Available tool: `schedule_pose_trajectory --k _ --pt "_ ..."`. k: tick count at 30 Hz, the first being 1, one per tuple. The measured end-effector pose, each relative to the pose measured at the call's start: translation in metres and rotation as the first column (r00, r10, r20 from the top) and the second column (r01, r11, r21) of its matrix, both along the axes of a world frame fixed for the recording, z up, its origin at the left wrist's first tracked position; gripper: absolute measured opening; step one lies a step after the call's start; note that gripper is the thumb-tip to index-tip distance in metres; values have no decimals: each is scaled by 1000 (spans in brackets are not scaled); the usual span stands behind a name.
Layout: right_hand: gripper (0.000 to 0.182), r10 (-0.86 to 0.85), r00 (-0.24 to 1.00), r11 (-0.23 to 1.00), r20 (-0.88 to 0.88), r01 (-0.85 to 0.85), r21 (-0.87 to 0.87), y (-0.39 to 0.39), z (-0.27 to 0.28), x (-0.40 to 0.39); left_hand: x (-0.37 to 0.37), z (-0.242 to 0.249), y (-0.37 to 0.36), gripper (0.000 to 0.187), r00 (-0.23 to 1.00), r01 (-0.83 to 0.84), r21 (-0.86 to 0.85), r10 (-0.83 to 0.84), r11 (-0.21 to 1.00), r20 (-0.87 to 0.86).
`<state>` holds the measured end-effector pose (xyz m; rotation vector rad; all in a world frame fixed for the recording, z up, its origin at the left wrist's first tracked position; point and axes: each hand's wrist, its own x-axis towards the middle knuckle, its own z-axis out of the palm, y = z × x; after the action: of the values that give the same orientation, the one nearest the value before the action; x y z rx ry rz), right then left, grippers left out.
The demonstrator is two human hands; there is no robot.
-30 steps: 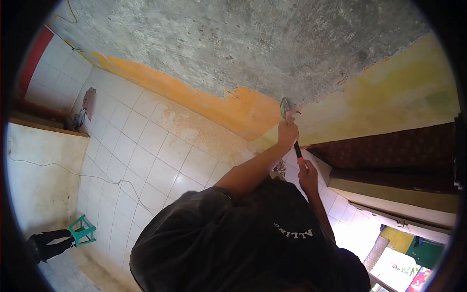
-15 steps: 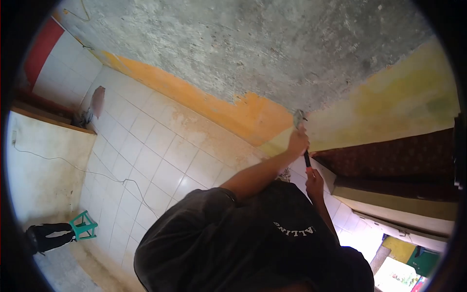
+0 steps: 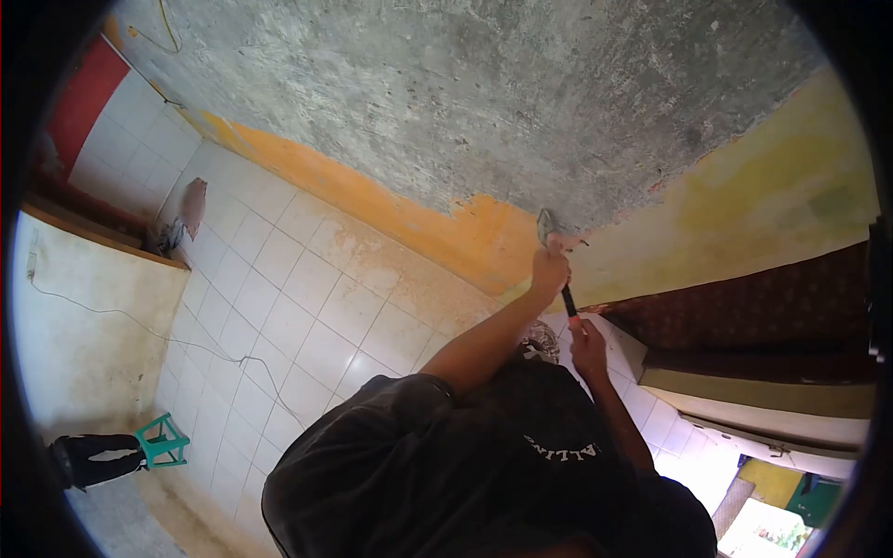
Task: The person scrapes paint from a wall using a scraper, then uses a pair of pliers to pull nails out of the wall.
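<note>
My left hand is wrapped round the upper part of a long-handled tool, close below its head. The tool has a black handle with an orange-red section lower down and a flat greyish-green head. My right hand grips the handle's lower end. The tool's head is against the wall, at the ragged border where bare grey plaster meets orange paint and yellow-green paint. A small dark tip juts out beside my left fingers.
White tiles lie below the orange band. To the right is a dark brown patterned surface above a pale ledge. A green stool and a thin cable are at left. A crumpled bundle shows beside my forearm.
The tool's head and both my hands have shifted left along the paint border, and the head's angle has turned. The whole view has moved slightly. Both hands keep their grip.
</note>
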<state>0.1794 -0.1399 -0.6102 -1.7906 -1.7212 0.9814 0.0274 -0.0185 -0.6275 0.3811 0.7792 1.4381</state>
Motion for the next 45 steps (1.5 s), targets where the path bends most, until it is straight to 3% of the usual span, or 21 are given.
schedule_pose_trajectory --k 1,3,8,9,11,13,15,17,19,21,23,25,27,31,32,35,39,43,45 --pt "37 -6 1000 1000 -3 6 0 -3 -1 -5 -2 2 0 31 1000 6 0 -6 1000 -3" --pt "37 -89 990 995 -111 85 -46 -10 0 -11 1 10 0 27 988 -78 -238 43 968 -149" --pt "34 -151 976 977 -154 124 -176 -20 7 11 17 13 -12 30 994 -39 -171 21 985 -107" --pt "34 -62 997 998 -49 62 4 -17 -11 12 18 22 -12 30 996 -20 -184 4 983 -86" --pt "35 -56 998 998 -32 56 -24 -9 -13 -10 6 4 1 30 998 17 -169 -28 986 -60" --pt "39 -61 998 998 33 60 12 -12 -3 -24 -12 11 -2 48 919 -128 -171 51 977 -392" --pt "38 -141 989 974 -43 130 -187 -13 9 -25 -6 11 -3 52 919 -171 -138 108 976 -378" --pt "36 -112 993 982 -33 106 -156 -16 0 -7 5 9 -4 38 964 -118 -152 76 981 -253" --pt "32 -102 991 994 -89 99 -44 -19 -1 -4 6 10 -3 39 948 -91 -152 39 984 -315" --pt "35 -69 994 997 -82 66 -37 -3 -4 -17 -12 5 5 39 906 -104 -171 23 980 -422" --pt "39 5 998 983 63 -16 181 7 -8 -42 -34 25 2 37 931 -108 -79 72 991 -358" --pt "41 -16 999 998 47 13 66 -3 6 -49 -37 15 4 35 953 -158 -221 91 962 -288" --pt "39 -75 995 997 -61 73 -27 -6 15 -50 -22 -2 6 37 956 -143 -217 78 966 -282" --pt "38 -85 995 989 -51 78 -124 -10 13 -24 -5 10 -3 42 948 -80 -177 20 981 -318" --pt "39 -15 1000 1000 7 14 25 -3 14 -30 -17 -2 1 42 949 -39 -33 27 999 -315" --pt "39 -3 1000 997 15 2 83 7 10 -57 -45 18 8 40 952 -174 -160 124 972 -279" --pt "35 -52 997 995 -64 46 -91 1 27 -47 -30 -1 8 44 957 -116 -131 76 984 -278" --pt "37 20 1000 996 -15 -19 90 13 11 -44 -33 10 10 40 961 -118 -200 61 973 -270" --pt "38 52 999 998 -4 -52 34 30 14 -68 -70 -1 25 35 942 -181 -147 129 972 -310"
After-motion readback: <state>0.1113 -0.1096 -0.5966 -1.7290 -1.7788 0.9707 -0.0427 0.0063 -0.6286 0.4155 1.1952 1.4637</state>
